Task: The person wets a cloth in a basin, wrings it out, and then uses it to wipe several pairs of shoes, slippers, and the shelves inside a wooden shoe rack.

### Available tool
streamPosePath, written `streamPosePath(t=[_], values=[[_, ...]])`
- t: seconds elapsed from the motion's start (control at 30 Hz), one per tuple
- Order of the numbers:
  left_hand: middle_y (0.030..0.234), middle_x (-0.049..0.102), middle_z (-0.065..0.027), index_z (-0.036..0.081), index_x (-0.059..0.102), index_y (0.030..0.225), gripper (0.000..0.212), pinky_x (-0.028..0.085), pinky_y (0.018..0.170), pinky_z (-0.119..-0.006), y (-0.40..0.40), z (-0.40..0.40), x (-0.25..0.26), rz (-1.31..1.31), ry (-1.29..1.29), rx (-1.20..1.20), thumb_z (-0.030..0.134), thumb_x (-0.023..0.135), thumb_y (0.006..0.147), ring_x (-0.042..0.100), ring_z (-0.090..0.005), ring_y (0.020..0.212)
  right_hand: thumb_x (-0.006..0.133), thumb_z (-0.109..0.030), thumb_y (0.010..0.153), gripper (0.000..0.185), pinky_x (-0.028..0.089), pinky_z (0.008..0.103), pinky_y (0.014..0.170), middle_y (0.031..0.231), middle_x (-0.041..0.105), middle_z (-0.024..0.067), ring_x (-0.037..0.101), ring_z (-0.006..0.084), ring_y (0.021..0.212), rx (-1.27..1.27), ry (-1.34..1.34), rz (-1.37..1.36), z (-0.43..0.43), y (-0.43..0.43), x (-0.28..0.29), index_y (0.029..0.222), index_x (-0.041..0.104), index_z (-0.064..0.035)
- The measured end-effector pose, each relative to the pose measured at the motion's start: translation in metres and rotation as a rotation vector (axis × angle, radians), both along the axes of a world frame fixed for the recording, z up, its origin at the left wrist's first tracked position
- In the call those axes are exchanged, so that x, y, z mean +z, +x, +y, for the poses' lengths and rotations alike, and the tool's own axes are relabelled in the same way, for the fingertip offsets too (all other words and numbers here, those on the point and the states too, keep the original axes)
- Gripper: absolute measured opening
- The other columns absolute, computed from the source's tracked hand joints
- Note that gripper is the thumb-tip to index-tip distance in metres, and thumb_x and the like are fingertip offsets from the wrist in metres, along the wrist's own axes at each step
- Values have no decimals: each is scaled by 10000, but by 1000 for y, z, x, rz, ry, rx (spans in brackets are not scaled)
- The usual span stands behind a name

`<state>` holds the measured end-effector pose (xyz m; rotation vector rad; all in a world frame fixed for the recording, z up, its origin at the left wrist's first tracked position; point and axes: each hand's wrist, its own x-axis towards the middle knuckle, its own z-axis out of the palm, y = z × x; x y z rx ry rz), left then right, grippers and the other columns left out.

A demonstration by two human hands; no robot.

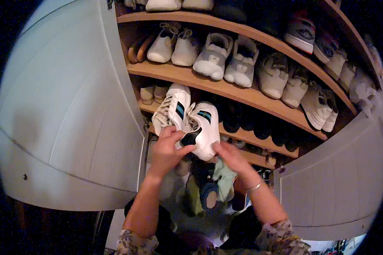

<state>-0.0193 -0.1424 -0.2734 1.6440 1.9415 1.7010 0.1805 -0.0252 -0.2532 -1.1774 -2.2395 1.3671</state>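
Observation:
A pair of white lace-up sneakers with dark and blue stripes is held up before the shoe cabinet. My left hand [167, 149] grips them at the heel end, its thumb by the black heel lining of the right sneaker [207, 137]. The left sneaker [180, 95] leans against that one, toe towards the shelves. At the lower right of the right sneaker, my right hand [231, 156] has its fingers at the sole; how firmly they hold is hard to tell. A bracelet circles the right wrist.
Wooden shelves [242, 95] carry several pairs of shoes, among them grey-and-white sneakers [212, 60]. Cabinet doors stand open at left [73, 105] and right [332, 191]. Below my hands, a pale green cloth [225, 180] and more footwear lie low down.

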Motion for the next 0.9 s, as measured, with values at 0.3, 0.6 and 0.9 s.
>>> streamPosePath(t=[0.3,0.6,0.9], values=[[964,579,-116,60,543,998,423,457,807,-343,-74,51,-54,-211,-126,-234,233,759,679,571,-269,924,667,-273,860,548,427,308,910,1206,560,68,528,157,1062,-35,-265,387,5,-42,-79,1300,447,-31],[1018,609,-161,73,550,1016,322,457,844,-422,-65,103,-62,220,-150,113,-12,623,713,555,-352,1000,653,-299,874,455,502,304,760,1094,605,18,587,145,913,-4,-513,494,102,-69,-111,1232,517,-53],[851,636,-147,44,549,987,276,498,735,-446,-81,136,-61,495,-303,238,80,649,733,591,-335,889,667,-275,858,307,512,312,638,839,616,36,613,158,730,-24,-765,562,117,-103,-101,1032,591,-33]])
